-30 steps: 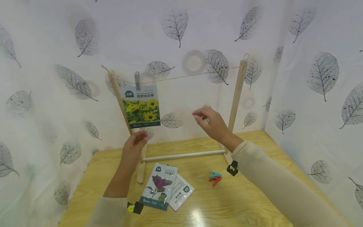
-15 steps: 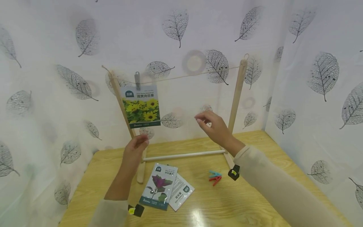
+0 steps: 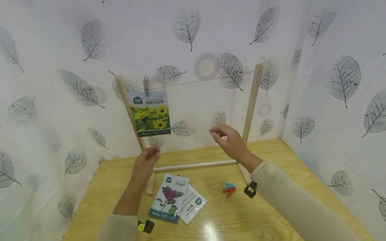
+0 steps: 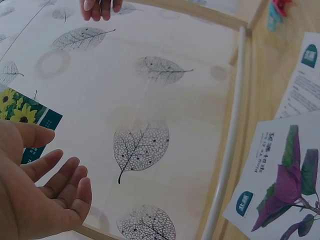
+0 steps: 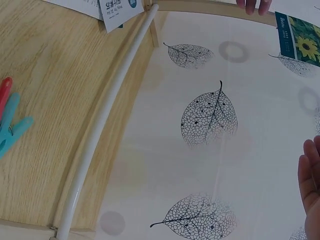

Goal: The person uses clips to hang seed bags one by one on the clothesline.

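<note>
A seed packet with yellow sunflowers [image 3: 150,115] hangs from a string [image 3: 193,81], with a grey clothespin [image 3: 146,86] at its top edge. Just below the packet is my left hand [image 3: 146,162], its fingers loosely bent and holding nothing; the left wrist view shows the palm and spread fingers. My right hand [image 3: 230,140] hovers apart from it near the right post, fingers loosely curved around air. On the table lies a packet with a purple plant [image 3: 169,197], partly covering a packet of printed text [image 3: 193,204]. A blue clothespin [image 3: 230,184] and a red clothespin [image 3: 230,191] lie to the right.
The string runs between a left wooden post [image 3: 128,107] and a right wooden post [image 3: 252,100]. A white rod [image 3: 196,165] joins their feet on the wooden table [image 3: 256,214]. Behind stands a white leaf-patterned curtain [image 3: 193,40].
Both hands have lowered a little; the right has also drifted slightly right, toward the post. The hanging packet and the things on the table have stayed put.
</note>
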